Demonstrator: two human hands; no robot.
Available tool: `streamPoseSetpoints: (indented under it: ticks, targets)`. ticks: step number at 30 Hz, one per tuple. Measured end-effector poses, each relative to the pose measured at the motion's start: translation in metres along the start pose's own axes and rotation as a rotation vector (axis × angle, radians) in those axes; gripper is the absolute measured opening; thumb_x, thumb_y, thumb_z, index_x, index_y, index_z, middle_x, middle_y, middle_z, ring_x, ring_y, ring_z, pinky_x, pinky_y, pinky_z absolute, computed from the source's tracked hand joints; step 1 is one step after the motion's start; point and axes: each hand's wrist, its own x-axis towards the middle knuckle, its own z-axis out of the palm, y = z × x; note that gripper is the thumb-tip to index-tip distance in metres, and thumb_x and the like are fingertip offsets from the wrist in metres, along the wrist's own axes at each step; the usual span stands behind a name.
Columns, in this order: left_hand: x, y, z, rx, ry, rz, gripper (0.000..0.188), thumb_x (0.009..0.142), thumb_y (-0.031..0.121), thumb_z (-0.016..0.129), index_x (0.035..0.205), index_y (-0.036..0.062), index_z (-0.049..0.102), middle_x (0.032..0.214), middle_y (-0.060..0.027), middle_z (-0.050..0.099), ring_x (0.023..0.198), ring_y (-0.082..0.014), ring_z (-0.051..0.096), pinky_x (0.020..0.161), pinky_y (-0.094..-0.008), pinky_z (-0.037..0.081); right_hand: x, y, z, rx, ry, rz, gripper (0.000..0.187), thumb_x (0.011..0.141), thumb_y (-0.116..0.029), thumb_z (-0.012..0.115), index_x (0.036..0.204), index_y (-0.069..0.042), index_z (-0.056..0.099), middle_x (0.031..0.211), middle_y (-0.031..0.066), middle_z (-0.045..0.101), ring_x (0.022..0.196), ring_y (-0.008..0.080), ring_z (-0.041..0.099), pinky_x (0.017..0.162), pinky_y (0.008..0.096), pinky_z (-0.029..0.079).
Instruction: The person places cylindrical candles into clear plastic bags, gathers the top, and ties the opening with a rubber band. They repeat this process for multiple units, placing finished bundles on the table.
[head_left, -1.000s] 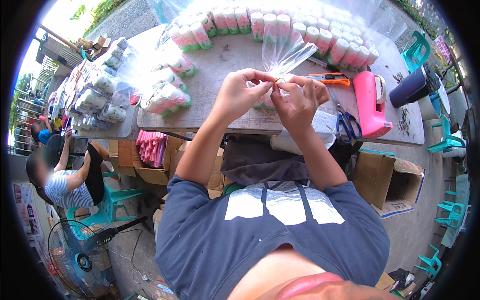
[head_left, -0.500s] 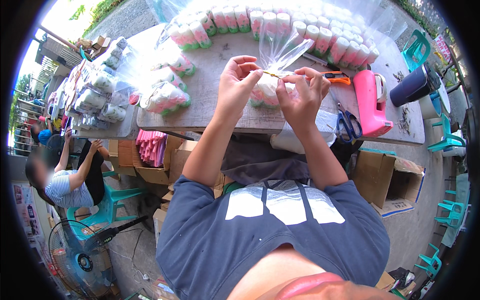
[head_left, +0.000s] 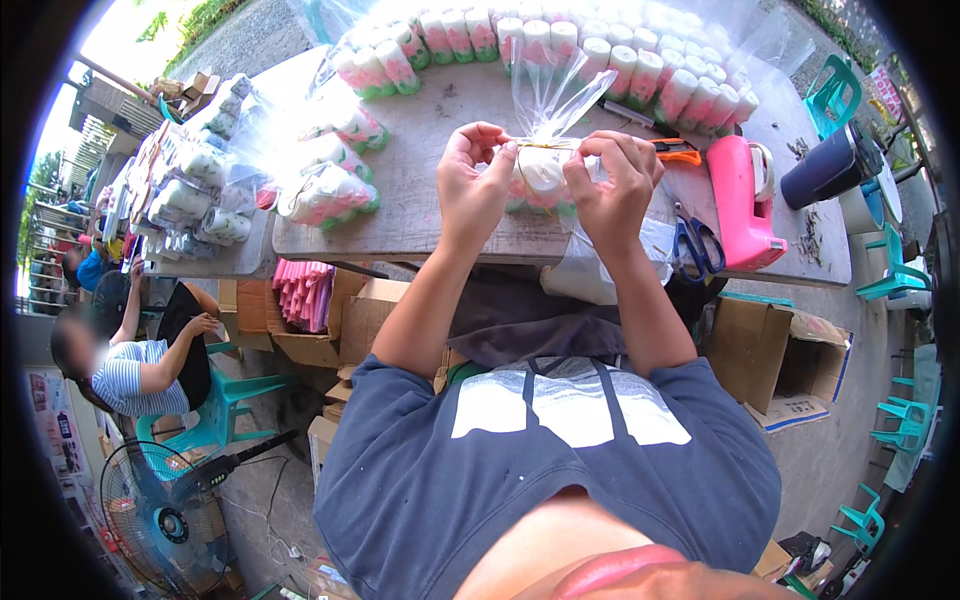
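Observation:
A clear plastic bag [head_left: 545, 105] stands at the table's near edge, gathered at its neck, with white cylinders printed in pink and green [head_left: 540, 172] inside. Across the neck runs a thin gold tie [head_left: 543, 146]. My left hand [head_left: 478, 180] pinches one end of it between thumb and fingers. On the other side, my right hand [head_left: 612, 185] is closed on the opposite end. The bag's loose top fans out above the tie.
Several more bagged cylinders [head_left: 335, 195] lie to the left, and rows of them line the far side. An orange cutter [head_left: 678, 152], blue-handled scissors [head_left: 697, 248], a pink tape dispenser [head_left: 742, 205] and a dark tumbler [head_left: 825, 172] are at the right. A seated person [head_left: 150, 365] works at far left.
My hands have moved apart, stretching the tie across the bag's neck. Before, their fingertips were closer together. The seated person's near arm has shifted.

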Motion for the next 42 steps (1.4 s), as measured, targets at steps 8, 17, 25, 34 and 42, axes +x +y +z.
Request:
streamPoseSetpoints:
  ticks: [8,17,25,34,42]
  targets:
    - [-0.001,0.006,-0.008,0.242,-0.089,0.136,0.023,0.09,0.009,0.07,0.107,-0.0012,0.058,0.106,-0.0069,0.06,0.099,-0.0127,0.057,0.088,-0.0268,0.047,0.005,-0.004,-0.014,-0.047,-0.08,0.043,0.012,0.076,-0.018,0.072,0.086,-0.012,0.071,0.1,0.0009,0.066,0.099,0.0232,0.054,0.094,0.0387,0.034]
    - [-0.009,0.015,-0.004,0.616,-0.045,0.341,0.014,0.085,0.011,0.073,0.093,0.0017,0.066,0.102,-0.0115,0.06,0.095,-0.0226,0.06,0.089,-0.0337,0.047,0.009,-0.006,-0.009,0.065,-0.153,0.008,0.012,0.08,-0.018,0.075,0.09,-0.014,0.076,0.104,0.0018,0.066,0.1,0.0231,0.053,0.092,0.0377,0.039]
    - [-0.005,0.012,-0.013,0.426,-0.073,0.27,0.012,0.086,0.007,0.07,0.091,-0.0011,0.063,0.099,-0.0111,0.061,0.091,-0.0221,0.061,0.083,-0.0343,0.049,0.007,-0.003,-0.009,0.198,-0.084,0.128,0.008,0.082,-0.013,0.075,0.089,-0.012,0.076,0.101,0.0024,0.068,0.095,0.0225,0.055,0.086,0.0352,0.043]
    - [-0.007,0.011,-0.011,0.546,-0.037,0.331,0.009,0.086,0.004,0.068,0.09,-0.0017,0.062,0.102,-0.0117,0.062,0.096,-0.0211,0.06,0.089,-0.0325,0.048,0.006,0.004,-0.011,0.206,-0.06,0.164,0.005,0.083,-0.01,0.074,0.088,-0.009,0.073,0.099,0.0041,0.068,0.094,0.023,0.057,0.086,0.0349,0.044]
    - [-0.011,0.013,-0.01,0.574,-0.058,0.419,0.016,0.083,0.008,0.07,0.095,0.001,0.062,0.107,-0.0137,0.059,0.1,-0.0279,0.058,0.089,-0.038,0.048,-0.006,0.004,-0.013,0.086,0.054,-0.074,0.017,0.081,-0.014,0.075,0.097,-0.014,0.072,0.105,0.0046,0.066,0.099,0.0243,0.055,0.089,0.0372,0.042]
